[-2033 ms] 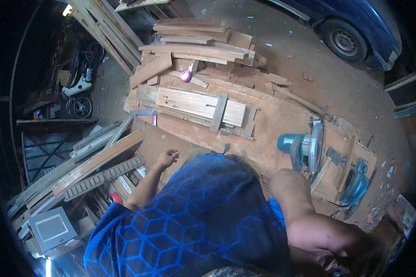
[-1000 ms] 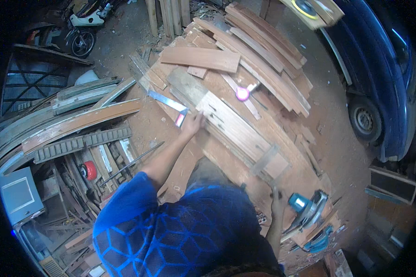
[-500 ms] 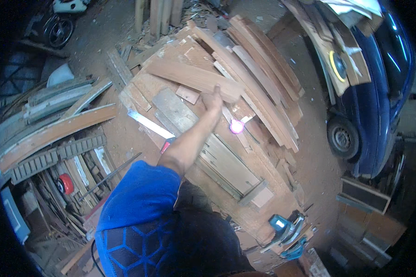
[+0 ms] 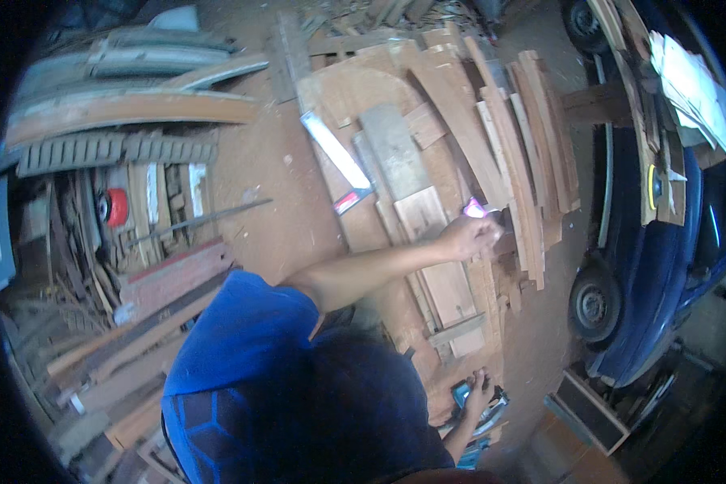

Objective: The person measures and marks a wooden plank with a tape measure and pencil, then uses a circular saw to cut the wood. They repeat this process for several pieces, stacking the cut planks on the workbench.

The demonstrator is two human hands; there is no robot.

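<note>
My left hand (image 4: 469, 237) reaches across the workbench, its fingers curled in above the planks near the right-hand stack. Next to those fingers is a small bright pink-glowing thing (image 4: 474, 208); blur hides what, if anything, they hold. At the lower right my right hand (image 4: 481, 392) is on a teal circular saw (image 4: 460, 394), its fingers bent over the tool's middle and covering part of it. A long plank (image 4: 452, 113) lies loose against the stacked boards. Left of the bench's middle rests a handsaw (image 4: 335, 153) with a red and black handle. Flat boards (image 4: 448, 298) lie under my left forearm.
Stacked planks (image 4: 532, 145) line the bench's right side. Scrap timber (image 4: 137, 113) and a red wheel (image 4: 116, 207) fill the left. A blue car (image 4: 661, 290) stands at the right, beside boards carrying white sheets (image 4: 690, 89) and a yellow-rimmed disc (image 4: 652, 185).
My left hand has let go of the long plank and moved nearer, beside the pink thing. My right hand has come into view at the circular saw. The whole view has turned.
</note>
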